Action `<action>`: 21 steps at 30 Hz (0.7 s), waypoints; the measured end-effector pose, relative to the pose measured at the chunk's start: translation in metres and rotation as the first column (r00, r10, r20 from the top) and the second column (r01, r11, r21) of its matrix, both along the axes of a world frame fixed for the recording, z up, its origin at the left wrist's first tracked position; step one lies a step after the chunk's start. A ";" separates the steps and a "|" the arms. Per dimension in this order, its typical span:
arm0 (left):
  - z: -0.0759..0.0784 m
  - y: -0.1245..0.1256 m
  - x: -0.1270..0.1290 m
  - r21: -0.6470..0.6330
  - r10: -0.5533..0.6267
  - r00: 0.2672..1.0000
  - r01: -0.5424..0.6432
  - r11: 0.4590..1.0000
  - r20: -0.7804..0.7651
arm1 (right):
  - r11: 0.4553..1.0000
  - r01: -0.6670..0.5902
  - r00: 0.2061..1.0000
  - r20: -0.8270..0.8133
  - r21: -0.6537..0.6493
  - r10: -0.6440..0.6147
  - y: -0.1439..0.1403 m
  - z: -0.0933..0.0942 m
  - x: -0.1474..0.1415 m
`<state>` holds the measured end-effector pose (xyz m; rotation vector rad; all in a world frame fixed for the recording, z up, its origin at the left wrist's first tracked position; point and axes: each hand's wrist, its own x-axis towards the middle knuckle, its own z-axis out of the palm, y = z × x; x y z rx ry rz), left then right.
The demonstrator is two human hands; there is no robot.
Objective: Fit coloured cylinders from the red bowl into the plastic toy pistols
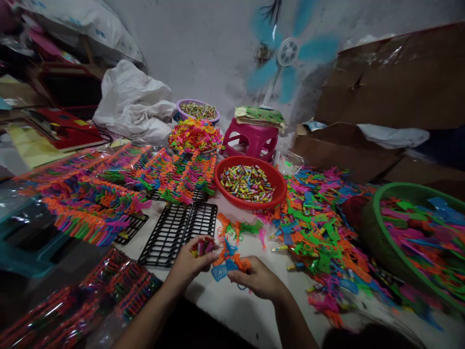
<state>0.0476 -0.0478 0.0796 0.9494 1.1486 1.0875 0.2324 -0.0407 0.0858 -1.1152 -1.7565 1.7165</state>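
Observation:
My left hand [196, 257] is closed around several small, colourful cylinders [205, 247], mostly pinkish-red and yellow. My right hand [257, 278] pinches an orange plastic toy piece [242, 263] between thumb and fingers. A blue plastic toy piece with a grid-patterned end [220, 271] lies between the two hands, touching the right fingertips. Just beyond them on the white table, a few loose orange, green and pink toy pieces [250, 227] are scattered. Left of my left hand stands a black slotted rack [165, 235]. The exact kind of the toys is too small to tell.
Behind my hands sits a red basin [250, 203] of small cylinders. A heap of plastic toys [319, 228] spreads on the right, beside a green basket [374, 232]. Filled rows of toys [90, 194] stand left. A magenta stool [250, 138] and a fan [288, 52] are at the back.

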 end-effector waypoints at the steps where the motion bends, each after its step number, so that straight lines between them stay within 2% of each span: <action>1: -0.002 -0.001 -0.001 0.016 -0.063 0.998 0.063 0.998 -0.018 | 0.999 -0.038 0.999 -0.015 -0.027 0.037 0.001 0.001 0.000; 2: -0.004 -0.001 0.000 0.018 -0.102 0.994 0.103 0.995 -0.026 | 0.999 -0.016 0.999 -0.040 -0.052 0.014 0.002 0.001 -0.001; 3: -0.006 -0.002 0.000 0.012 -0.101 0.995 0.101 0.995 -0.021 | 0.995 0.059 0.995 -0.077 -0.075 -0.065 0.003 0.001 -0.002; 5: -0.010 -0.003 0.002 -0.025 0.015 0.999 -0.014 1.000 0.036 | 0.949 0.284 0.934 -0.185 -0.139 -0.307 0.006 -0.002 -0.006; 7: -0.013 -0.003 0.006 -0.099 0.157 0.980 -0.145 0.984 0.124 | 0.874 0.447 0.820 -0.303 -0.192 -0.486 0.006 -0.007 -0.012; 8: -0.013 -0.003 0.008 -0.134 0.207 0.965 -0.186 0.973 0.161 | 0.856 0.480 0.785 -0.343 -0.192 -0.516 0.004 -0.010 -0.016; 10: -0.013 -0.003 0.015 -0.180 0.249 0.945 -0.213 0.960 0.211 | 0.849 0.505 0.772 -0.361 -0.153 -0.524 -0.002 -0.018 -0.025; 12: -0.012 -0.005 0.022 -0.169 0.209 0.955 -0.175 0.970 0.213 | 0.816 0.568 0.754 -0.331 -0.103 -0.567 -0.008 -0.024 -0.033; 15: -0.012 -0.008 0.029 -0.112 0.076 0.990 -0.064 0.992 0.114 | 0.703 0.707 0.649 -0.329 -0.071 -0.686 -0.013 -0.028 -0.036; 16: -0.012 -0.009 0.029 -0.105 0.036 0.997 -0.028 0.994 0.075 | 0.691 0.720 0.640 -0.328 -0.058 -0.694 -0.013 -0.027 -0.034; 21: -0.011 -0.011 0.030 -0.085 -0.004 1.000 0.005 0.996 0.010 | 0.794 0.608 0.754 -0.293 -0.028 -0.588 -0.012 -0.019 -0.019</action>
